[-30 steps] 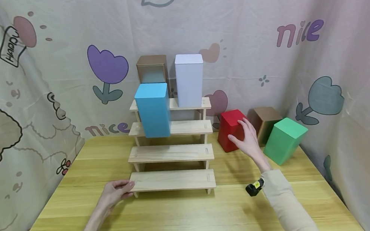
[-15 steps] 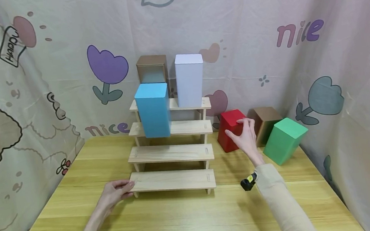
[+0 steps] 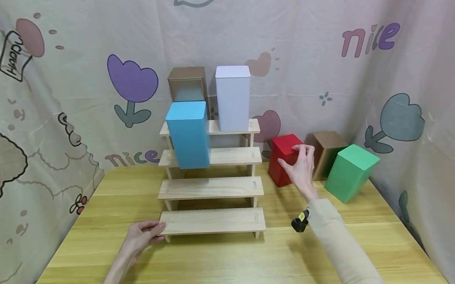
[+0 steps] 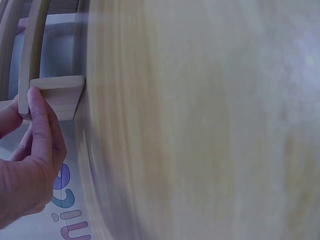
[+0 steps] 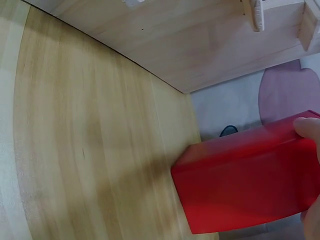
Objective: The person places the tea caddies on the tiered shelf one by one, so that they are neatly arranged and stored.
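My left hand [image 3: 137,238] pinches the left end of the lowest board of a stepped wooden display stand [image 3: 212,220]. In the left wrist view, its thumb and fingers sit on either side of that board end [image 4: 30,65]. My right hand [image 3: 303,168] grips the upper part of a red box [image 3: 277,169] standing on the table, right of the stand. The right wrist view shows the thumb on the red box [image 5: 245,185] near its top; most of the other fingers are out of frame.
A blue box [image 3: 189,136] stands on the second board from the top. The top board carries a brown box [image 3: 186,73] and a white box [image 3: 234,97]. Right of my right hand are another brown box [image 3: 329,143] and a green box [image 3: 351,173]. A patterned curtain [image 3: 303,27] hangs behind.
My right hand has moved slightly left against the red box and its fingers have drawn in on it. The red box has hardly moved. My left hand stays on the stand.
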The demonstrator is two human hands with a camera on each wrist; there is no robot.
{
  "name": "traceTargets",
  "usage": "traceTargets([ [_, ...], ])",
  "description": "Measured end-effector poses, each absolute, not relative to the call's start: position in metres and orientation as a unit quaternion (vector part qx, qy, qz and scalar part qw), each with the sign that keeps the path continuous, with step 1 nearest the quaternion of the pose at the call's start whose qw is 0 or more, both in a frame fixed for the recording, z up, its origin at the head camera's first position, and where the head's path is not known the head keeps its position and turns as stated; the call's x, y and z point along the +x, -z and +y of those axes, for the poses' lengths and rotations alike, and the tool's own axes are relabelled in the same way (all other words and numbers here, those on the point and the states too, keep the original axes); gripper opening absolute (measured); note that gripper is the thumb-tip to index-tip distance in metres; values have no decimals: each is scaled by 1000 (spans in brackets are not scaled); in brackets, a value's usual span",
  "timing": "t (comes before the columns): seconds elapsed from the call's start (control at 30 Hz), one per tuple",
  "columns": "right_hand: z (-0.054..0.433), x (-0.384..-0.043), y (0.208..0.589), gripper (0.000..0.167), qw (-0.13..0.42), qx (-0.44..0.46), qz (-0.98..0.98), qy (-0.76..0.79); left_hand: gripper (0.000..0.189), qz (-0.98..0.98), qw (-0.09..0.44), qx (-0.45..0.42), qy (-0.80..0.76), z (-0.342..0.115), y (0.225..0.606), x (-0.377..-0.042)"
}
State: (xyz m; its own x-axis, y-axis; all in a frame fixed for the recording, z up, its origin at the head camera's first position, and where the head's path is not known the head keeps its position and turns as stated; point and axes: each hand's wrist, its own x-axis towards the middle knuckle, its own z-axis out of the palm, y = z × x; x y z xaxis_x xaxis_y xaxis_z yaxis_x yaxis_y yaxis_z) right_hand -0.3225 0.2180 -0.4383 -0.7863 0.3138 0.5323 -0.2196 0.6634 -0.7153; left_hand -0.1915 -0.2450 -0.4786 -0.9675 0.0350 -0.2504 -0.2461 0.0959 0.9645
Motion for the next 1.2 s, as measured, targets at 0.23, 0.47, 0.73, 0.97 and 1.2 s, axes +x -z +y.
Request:
traceTargets([
  [0.23, 216, -327, 444, 53, 345, -27, -847, -404, 48, 732, 103, -72, -669, -245, 478, -192],
  [0.47, 213, -328, 448, 57, 347, -35, -840, -416, 48, 733, 104, -73, -669, -245, 478, -191],
  [0.73, 211, -328, 449, 66, 317, -70, -842, -430, 47, 732, 108, -69, -669, -245, 478, -191],
  [0.97, 211, -328, 446, 68, 300, -78, -843, -440, 46, 735, 106, -69, -666, -245, 478, -191],
  [1.2, 211, -327, 444, 67, 303, -78, -838, -447, 46, 737, 107, -65, -664, -246, 479, -191],
])
